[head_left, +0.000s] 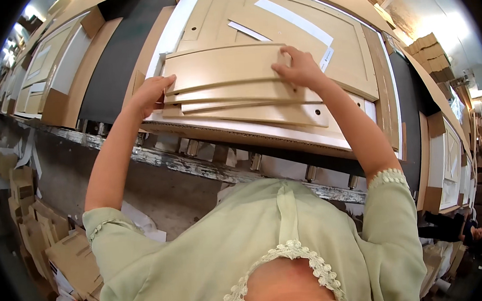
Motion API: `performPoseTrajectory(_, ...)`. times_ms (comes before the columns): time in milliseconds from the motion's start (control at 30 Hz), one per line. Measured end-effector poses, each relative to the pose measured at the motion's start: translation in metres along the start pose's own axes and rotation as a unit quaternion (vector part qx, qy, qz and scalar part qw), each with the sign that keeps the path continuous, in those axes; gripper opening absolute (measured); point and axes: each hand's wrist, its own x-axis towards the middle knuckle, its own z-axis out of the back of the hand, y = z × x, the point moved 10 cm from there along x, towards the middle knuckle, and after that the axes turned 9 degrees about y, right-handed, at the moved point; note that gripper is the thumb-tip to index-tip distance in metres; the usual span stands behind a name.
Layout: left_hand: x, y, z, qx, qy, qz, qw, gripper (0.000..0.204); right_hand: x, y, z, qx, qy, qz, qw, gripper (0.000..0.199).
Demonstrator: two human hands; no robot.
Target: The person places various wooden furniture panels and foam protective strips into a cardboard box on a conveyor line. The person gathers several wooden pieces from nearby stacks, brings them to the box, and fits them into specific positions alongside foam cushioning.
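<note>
Both hands are on a beige flat panel [224, 66], like a drawer front, that lies over other panels in an open cardboard box [240, 139]. My left hand [152, 94] is closed on its left end, thumb on top. At the panel's right end, my right hand [298, 68] grips the edge between thumb and fingers. Under it, more beige panels [261, 114] overlap like steps, one with a dark round hole. Beyond them lies a large framed beige panel [352, 59] with a white paper strip [293, 19] on it. White foam [168, 32] lines the box.
The box rests on a dark conveyor belt [117, 64] with metal rollers and a worn edge rail [208, 167]. Similar open boxes stand left [56, 68] and right [448, 158]. Cardboard pieces [75, 257] lean at lower left. Another person [453, 228] is at far right.
</note>
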Motion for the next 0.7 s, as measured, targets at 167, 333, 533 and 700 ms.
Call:
performPoseTrajectory(167, -0.007, -0.012, 0.000, 0.008, 0.012, -0.077, 0.997, 0.052, -0.073, 0.005, -0.003, -0.006, -0.024, 0.074, 0.997, 0.065)
performPoseTrajectory(333, -0.003, 0.000, 0.001, 0.032, 0.022, -0.044, 0.998, 0.052, -0.088, -0.111, 0.011, 0.094, -0.038, -0.169, 0.980, 0.056)
performPoseTrajectory(533, 0.012, 0.002, 0.006, 0.029, -0.014, -0.036, 0.999, 0.046, -0.069, -0.100, -0.027, 0.302, 0.022, -0.110, 0.947, 0.042)
performPoseTrajectory(700, -0.007, 0.006, 0.046, -0.071, -0.070, -0.030, 0.995, 0.037, -0.079, -0.052, -0.051, 0.288, 0.041, -0.088, 0.953, 0.031)
